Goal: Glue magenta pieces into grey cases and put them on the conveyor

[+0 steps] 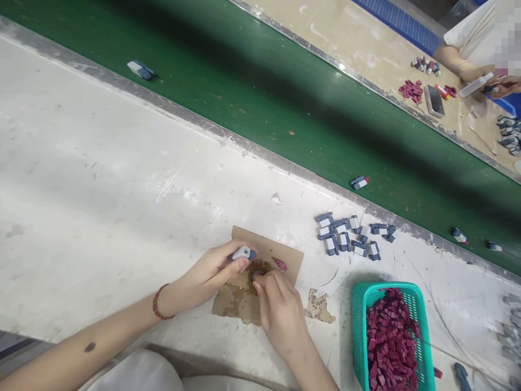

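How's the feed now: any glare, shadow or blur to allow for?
Head view: dark shadow bands along the green belt; head view: pale sheen on the white table, small glints on the cardboard; head view: grey parts at the right edge blurred; head view: left hand and right hand fairly sharp.

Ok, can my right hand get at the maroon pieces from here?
Probably yes. The maroon pieces lie in the open-topped green basket, to the right of your right hand, and I see nothing standing between. Its fingers are down at the cardboard, though, so they'd likely need to lift away first.
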`<state>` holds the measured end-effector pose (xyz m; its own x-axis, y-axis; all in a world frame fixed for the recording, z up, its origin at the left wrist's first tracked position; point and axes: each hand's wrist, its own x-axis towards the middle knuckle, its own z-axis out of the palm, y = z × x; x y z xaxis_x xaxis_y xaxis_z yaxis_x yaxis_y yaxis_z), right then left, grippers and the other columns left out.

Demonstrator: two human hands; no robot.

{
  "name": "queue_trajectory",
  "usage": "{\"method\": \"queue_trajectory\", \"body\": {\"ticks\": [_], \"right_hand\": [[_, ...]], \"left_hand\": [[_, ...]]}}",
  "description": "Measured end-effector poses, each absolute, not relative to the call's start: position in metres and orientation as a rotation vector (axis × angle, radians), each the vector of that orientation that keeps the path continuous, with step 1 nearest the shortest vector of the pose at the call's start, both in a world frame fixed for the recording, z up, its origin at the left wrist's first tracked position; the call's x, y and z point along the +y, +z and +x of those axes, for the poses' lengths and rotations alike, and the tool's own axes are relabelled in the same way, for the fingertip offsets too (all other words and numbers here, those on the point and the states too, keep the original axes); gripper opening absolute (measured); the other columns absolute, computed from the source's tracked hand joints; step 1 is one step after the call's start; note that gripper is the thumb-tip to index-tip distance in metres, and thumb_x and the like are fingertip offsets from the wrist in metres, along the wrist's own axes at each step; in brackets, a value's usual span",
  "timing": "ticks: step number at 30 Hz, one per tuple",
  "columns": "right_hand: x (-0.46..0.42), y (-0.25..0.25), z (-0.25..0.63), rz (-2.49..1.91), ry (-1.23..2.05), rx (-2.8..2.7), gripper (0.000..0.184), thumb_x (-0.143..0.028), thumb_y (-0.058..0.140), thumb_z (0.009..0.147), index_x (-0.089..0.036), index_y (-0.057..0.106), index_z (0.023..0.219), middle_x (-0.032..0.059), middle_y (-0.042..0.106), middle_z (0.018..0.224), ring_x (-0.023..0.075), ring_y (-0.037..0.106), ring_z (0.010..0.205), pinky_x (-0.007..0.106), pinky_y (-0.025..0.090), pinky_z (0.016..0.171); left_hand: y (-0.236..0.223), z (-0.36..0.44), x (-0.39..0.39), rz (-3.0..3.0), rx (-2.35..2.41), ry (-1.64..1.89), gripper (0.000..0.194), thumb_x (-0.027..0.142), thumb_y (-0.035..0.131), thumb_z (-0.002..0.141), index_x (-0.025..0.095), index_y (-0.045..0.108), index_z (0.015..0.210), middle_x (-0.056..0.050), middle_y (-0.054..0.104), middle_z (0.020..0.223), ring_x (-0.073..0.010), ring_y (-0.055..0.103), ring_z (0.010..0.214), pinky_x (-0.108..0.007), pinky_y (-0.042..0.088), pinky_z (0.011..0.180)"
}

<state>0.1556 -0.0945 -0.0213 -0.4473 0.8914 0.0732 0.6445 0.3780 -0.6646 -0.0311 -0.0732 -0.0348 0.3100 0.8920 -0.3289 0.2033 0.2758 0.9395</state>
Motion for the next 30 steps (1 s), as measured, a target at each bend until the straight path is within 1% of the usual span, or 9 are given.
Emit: {"method": "queue_trajectory", "body": {"ticks": [2, 4, 7, 10, 16, 21, 25, 30], "right_hand": [[-0.092, -0.019, 0.161, -1.353, 1.089, -1.931, 0.020, -0.019, 0.045, 0.096, -0.020, 0.062, 0.085, 0.0026, 0.065, 0.074, 0.0164, 0.062, 0.066, 0.026, 0.049, 0.060], [-0.091, -0.018, 0.166, -1.372, 1.285, -1.625, 0.015, -0.024, 0.053, 0.094, -0.021, 0.065, 0.086, 0.0021, 0.067, 0.076, 0.0158, 0.064, 0.068, 0.026, 0.051, 0.063], [-0.089, -0.019, 0.169, -1.347, 1.406, -1.293, 0.015, -0.033, 0.062, 0.089, -0.020, 0.067, 0.082, 0.0026, 0.068, 0.076, 0.0139, 0.061, 0.061, 0.024, 0.049, 0.055], [-0.088, -0.020, 0.167, -1.298, 1.447, -1.127, 0.019, -0.038, 0.066, 0.085, -0.020, 0.065, 0.079, 0.0009, 0.064, 0.073, 0.0107, 0.056, 0.051, 0.022, 0.046, 0.046], [-0.085, -0.021, 0.162, -1.305, 1.477, -1.125, 0.027, -0.045, 0.066, 0.084, -0.019, 0.063, 0.075, 0.0009, 0.062, 0.069, 0.0098, 0.054, 0.048, 0.022, 0.046, 0.045], [-0.087, -0.024, 0.158, -1.368, 1.554, -1.041, 0.031, -0.048, 0.066, 0.082, -0.019, 0.061, 0.072, -0.0023, 0.058, 0.057, 0.0090, 0.049, 0.043, 0.021, 0.043, 0.042], [-0.086, -0.024, 0.154, -1.393, 1.604, -0.971, 0.034, -0.051, 0.067, 0.079, -0.020, 0.059, 0.069, -0.0048, 0.053, 0.050, 0.0084, 0.045, 0.040, 0.021, 0.042, 0.039], [-0.086, -0.026, 0.152, -1.389, 1.640, -0.917, 0.034, -0.051, 0.069, 0.078, -0.019, 0.059, 0.071, -0.0047, 0.054, 0.051, 0.0078, 0.044, 0.040, 0.020, 0.040, 0.039]], "left_hand": [[-0.032, -0.031, -0.071, 1.285, 1.169, 0.627, 0.032, 0.044, 0.042, 0.094, 0.018, 0.059, 0.093, 0.000, 0.054, 0.067, -0.0139, 0.048, 0.058, -0.022, 0.039, 0.052], [-0.030, -0.030, -0.070, 1.352, 1.138, 0.605, 0.031, 0.042, 0.043, 0.093, 0.017, 0.060, 0.090, -0.002, 0.060, 0.071, -0.0151, 0.052, 0.062, -0.022, 0.042, 0.054], [-0.030, -0.029, -0.069, 1.473, 1.064, 0.567, 0.032, 0.041, 0.041, 0.095, 0.017, 0.061, 0.092, -0.004, 0.065, 0.076, -0.0155, 0.056, 0.062, -0.022, 0.043, 0.056], [-0.032, -0.029, -0.070, 1.585, 1.000, 0.557, 0.034, 0.040, 0.038, 0.098, 0.016, 0.062, 0.094, -0.004, 0.066, 0.073, -0.0154, 0.056, 0.059, -0.023, 0.042, 0.055], [-0.036, -0.029, -0.072, 1.667, 0.921, 0.565, 0.038, 0.041, 0.036, 0.100, 0.016, 0.064, 0.095, -0.006, 0.069, 0.076, -0.0161, 0.060, 0.060, -0.024, 0.044, 0.056], [-0.038, -0.028, -0.073, 1.736, 0.939, 0.594, 0.040, 0.043, 0.035, 0.100, 0.016, 0.064, 0.095, -0.006, 0.070, 0.076, -0.0173, 0.062, 0.062, -0.025, 0.044, 0.058], [-0.039, -0.028, -0.073, 1.757, 0.948, 0.580, 0.035, 0.040, 0.037, 0.100, 0.017, 0.063, 0.094, -0.006, 0.070, 0.076, -0.0169, 0.062, 0.062, -0.024, 0.043, 0.057], [-0.039, -0.026, -0.073, 1.836, 0.931, 0.613, 0.035, 0.038, 0.035, 0.101, 0.017, 0.060, 0.091, -0.004, 0.069, 0.074, -0.0159, 0.061, 0.058, -0.024, 0.040, 0.054]]}}
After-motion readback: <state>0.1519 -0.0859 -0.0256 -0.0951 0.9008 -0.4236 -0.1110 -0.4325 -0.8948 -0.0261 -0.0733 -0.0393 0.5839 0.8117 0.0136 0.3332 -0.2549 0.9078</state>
